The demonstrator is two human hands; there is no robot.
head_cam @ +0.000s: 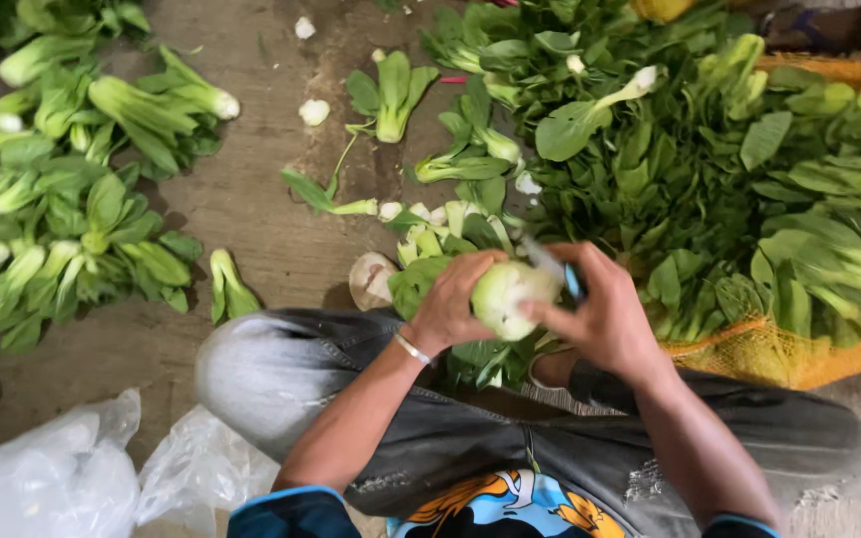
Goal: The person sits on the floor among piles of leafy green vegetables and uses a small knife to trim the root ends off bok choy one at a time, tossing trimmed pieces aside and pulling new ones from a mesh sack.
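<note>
A seated person's left hand (447,304) has its grip clenched around a pale green bok choy head (505,296) above the lap. The right hand (605,314) grips a small knife (550,267) against it. Trimmed bok choy piles (52,199) lie on the floor.

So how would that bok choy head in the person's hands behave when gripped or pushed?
The bok choy head has a thick, pale, bulbous base, so it probably feels firm there. Its broad green leaves would likely flop and bruise easily. The left hand cups it while the right hand holds a knife against it; the rounded base might roll if set down.
</note>
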